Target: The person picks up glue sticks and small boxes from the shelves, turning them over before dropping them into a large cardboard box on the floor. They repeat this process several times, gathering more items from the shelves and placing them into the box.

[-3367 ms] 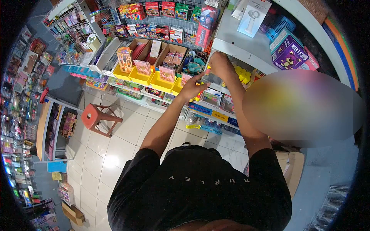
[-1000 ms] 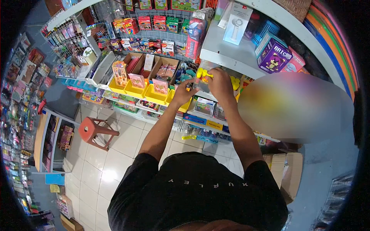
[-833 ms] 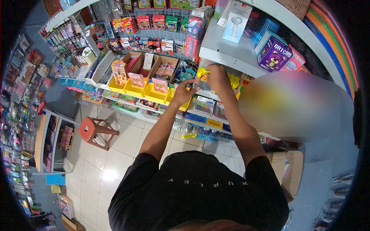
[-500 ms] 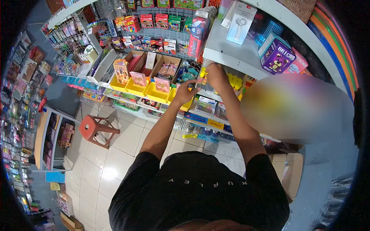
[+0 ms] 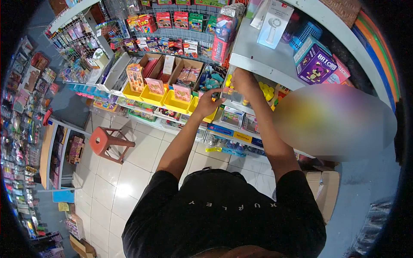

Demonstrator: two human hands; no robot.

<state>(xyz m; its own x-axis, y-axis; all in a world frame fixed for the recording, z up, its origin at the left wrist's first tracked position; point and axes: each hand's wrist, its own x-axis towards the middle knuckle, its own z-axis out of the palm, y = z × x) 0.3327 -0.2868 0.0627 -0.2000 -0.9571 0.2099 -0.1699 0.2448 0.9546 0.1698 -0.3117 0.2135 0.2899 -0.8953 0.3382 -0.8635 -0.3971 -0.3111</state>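
At the shelf unit in front of me stands a clear plastic container with small yellow things inside; what they are is too small to tell. My left hand is at its left side, with fingertips and thumb against the edge. My right hand is over the container's top with its fingers curled down. Its fingertips are mostly hidden, so what they hold cannot be made out. Just right of that wrist lie several yellow rounded pieces in a shelf compartment.
Yellow bins with small boxes line the shelf to the left. Card boxes hang on a wire rack behind. A purple box sits on the upper shelf. A red stool stands on the tiled floor. A blurred patch covers the right.
The view has shifted slightly, so the shelves appear a little further right. My right hand remains over the container with a small shift of the fingers; my left hand stays at its side.
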